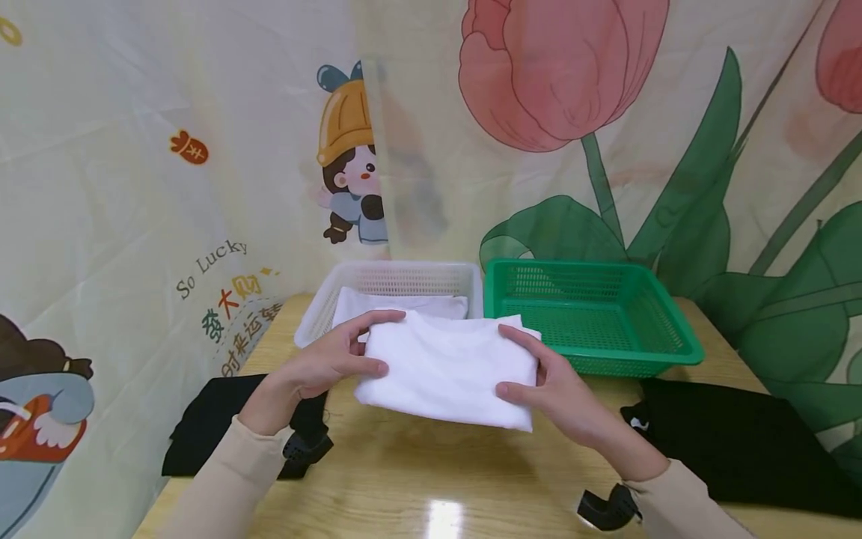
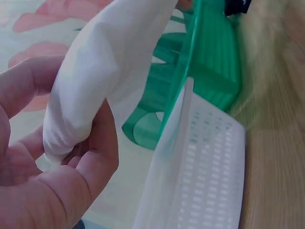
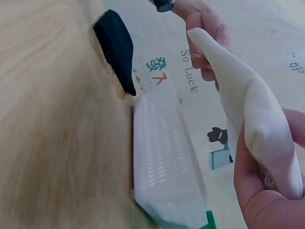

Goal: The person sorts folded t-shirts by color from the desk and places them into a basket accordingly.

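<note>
Head view: our left hand (image 1: 331, 361) and right hand (image 1: 554, 380) pinch a folded white cloth (image 1: 446, 368); we read "So Lucky" and "發大财" on the backdrop (image 1: 269, 180).

From my head, one camera looked forward and down across the wooden table (image 1: 377, 486) to the tulip-printed backdrop (image 1: 559, 67). The wrist cameras sat close, tipped sideways: one faced past my left hand (image 2: 52, 186) toward the green plastic basket (image 2: 214, 57), the other leftward past my right hand (image 3: 267, 205). Both shared the folded white cloth (image 3: 267, 119) and white plastic basket (image 3: 159, 143).
</note>
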A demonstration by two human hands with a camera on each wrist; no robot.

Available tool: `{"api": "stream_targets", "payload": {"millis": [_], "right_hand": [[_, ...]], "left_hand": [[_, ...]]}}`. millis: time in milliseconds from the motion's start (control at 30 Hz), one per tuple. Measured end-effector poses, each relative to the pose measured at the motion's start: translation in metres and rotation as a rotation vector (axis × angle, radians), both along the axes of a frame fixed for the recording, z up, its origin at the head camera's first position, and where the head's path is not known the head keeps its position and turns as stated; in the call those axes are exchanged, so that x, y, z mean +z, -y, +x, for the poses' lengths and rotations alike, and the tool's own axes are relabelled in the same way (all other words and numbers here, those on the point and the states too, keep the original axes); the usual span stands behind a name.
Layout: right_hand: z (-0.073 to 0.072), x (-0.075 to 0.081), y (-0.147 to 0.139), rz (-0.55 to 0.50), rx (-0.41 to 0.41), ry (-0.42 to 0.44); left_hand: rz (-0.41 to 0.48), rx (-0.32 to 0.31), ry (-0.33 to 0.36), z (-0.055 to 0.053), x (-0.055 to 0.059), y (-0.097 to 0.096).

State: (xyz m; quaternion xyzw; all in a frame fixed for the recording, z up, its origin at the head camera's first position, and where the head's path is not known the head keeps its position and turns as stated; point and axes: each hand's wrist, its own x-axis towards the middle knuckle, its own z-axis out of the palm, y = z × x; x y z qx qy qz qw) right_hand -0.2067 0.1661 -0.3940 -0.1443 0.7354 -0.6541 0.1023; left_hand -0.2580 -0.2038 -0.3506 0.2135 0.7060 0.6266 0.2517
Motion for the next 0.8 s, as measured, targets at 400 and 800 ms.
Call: {"api": "stream_targets", "payload": {"millis": [400, 800], "right_hand": [[-0.061, 0.003, 0.042, 0.087, -0.006, -0.127], [-0.118, -0.003, 0.077, 0.148, -0.085, -0.192]], "left_hand": [[-0.124, 0.173, -0.134, -0.058, -0.004, 0.026], [-0.127, 0.264, -0.159, -0.107, -0.004, 0.049]]}}
